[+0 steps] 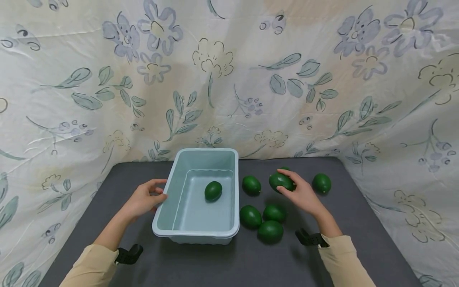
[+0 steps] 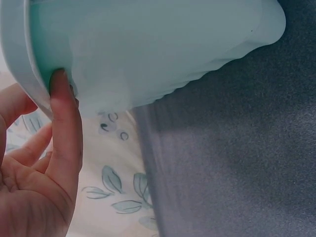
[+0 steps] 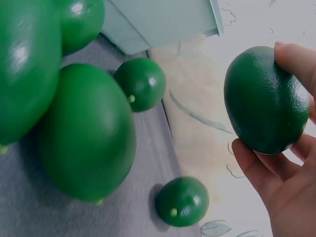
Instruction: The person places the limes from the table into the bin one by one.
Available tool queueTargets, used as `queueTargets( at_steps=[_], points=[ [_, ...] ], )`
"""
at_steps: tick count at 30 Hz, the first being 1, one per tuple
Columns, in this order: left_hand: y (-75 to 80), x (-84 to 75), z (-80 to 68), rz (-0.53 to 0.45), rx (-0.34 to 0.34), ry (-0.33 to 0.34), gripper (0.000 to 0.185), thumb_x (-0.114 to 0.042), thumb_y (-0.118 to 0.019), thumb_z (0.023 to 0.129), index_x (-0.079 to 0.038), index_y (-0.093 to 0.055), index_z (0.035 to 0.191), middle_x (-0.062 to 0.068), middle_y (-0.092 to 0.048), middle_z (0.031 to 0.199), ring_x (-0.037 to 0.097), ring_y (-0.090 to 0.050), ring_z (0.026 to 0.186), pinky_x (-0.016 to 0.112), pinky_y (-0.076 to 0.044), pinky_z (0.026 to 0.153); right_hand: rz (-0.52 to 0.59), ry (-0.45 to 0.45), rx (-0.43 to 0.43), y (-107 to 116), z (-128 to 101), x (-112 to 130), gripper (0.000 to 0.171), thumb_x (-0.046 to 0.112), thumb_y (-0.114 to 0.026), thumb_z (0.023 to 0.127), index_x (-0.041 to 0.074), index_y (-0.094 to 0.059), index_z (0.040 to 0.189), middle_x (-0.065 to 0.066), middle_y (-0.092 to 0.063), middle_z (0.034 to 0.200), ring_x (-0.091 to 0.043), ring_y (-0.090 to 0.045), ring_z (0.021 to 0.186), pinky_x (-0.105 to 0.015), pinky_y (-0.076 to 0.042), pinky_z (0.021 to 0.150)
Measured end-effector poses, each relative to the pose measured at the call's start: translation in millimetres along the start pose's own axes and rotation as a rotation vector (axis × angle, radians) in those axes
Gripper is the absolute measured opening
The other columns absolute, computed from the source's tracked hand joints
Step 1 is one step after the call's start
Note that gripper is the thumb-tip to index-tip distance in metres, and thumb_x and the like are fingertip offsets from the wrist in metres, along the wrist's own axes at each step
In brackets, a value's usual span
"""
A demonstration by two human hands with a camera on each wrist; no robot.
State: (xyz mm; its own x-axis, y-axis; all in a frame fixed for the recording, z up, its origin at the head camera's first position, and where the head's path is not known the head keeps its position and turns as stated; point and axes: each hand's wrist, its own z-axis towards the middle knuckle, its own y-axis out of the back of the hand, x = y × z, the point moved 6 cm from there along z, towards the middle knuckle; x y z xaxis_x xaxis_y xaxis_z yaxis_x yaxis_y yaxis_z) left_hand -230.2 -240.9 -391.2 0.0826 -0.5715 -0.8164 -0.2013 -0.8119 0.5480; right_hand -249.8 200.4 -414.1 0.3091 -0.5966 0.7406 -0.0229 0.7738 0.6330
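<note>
A pale blue-green plastic tub (image 1: 197, 233) stands on the dark table with one green avocado (image 1: 213, 191) inside. At its left side, my left hand (image 1: 146, 198) holds the rim with bent fingers. One finger (image 2: 66, 128) presses the outer wall just under the rim in the left wrist view. Right of the tub, my right hand (image 1: 303, 195) grips another avocado (image 1: 281, 182) between thumb and fingers. This held avocado (image 3: 264, 101) is raised off the table, glossy and oval in the right wrist view.
Several loose avocados lie right of the tub, among them a near one (image 1: 270, 232), one beside the tub wall (image 1: 251, 185) and one at the far right (image 1: 321, 183). Another (image 1: 285, 168) shows partly behind my right hand. A flowered cloth (image 1: 229, 79) hangs behind the table (image 1: 201, 265).
</note>
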Motion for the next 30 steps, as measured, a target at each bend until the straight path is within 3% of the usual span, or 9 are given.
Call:
queueTargets(
  at_steps=[8, 30],
  points=[
    [-1.1, 1.8, 0.9, 0.004, 0.005, -0.002, 0.055, -0.012, -0.06, 0.088, -0.005, -0.036, 0.137, 0.018, -0.054, 0.103, 0.02, -0.061, 0.076, 0.035, -0.055, 0.06, 0.023, -0.006, 0.022, -3.4, 13.5, 12.5, 0.057, 0.038, -0.062, 0.086, 0.024, -0.041, 0.137, -0.006, -0.044, 0.135, -0.025, -0.054, 0.107, -0.041, -0.048, 0.081],
    [-0.2, 2.9, 1.4, 0.003, -0.004, 0.006, 0.056, -0.012, -0.059, 0.088, -0.005, -0.035, 0.138, 0.018, -0.055, 0.103, 0.02, -0.061, 0.074, 0.035, -0.055, 0.059, 0.032, 0.077, 0.042, -12.2, 47.7, 53.0, 0.056, 0.035, -0.064, 0.086, 0.019, -0.044, 0.136, -0.006, -0.048, 0.132, -0.025, -0.054, 0.108, -0.042, -0.047, 0.084]
  ],
)
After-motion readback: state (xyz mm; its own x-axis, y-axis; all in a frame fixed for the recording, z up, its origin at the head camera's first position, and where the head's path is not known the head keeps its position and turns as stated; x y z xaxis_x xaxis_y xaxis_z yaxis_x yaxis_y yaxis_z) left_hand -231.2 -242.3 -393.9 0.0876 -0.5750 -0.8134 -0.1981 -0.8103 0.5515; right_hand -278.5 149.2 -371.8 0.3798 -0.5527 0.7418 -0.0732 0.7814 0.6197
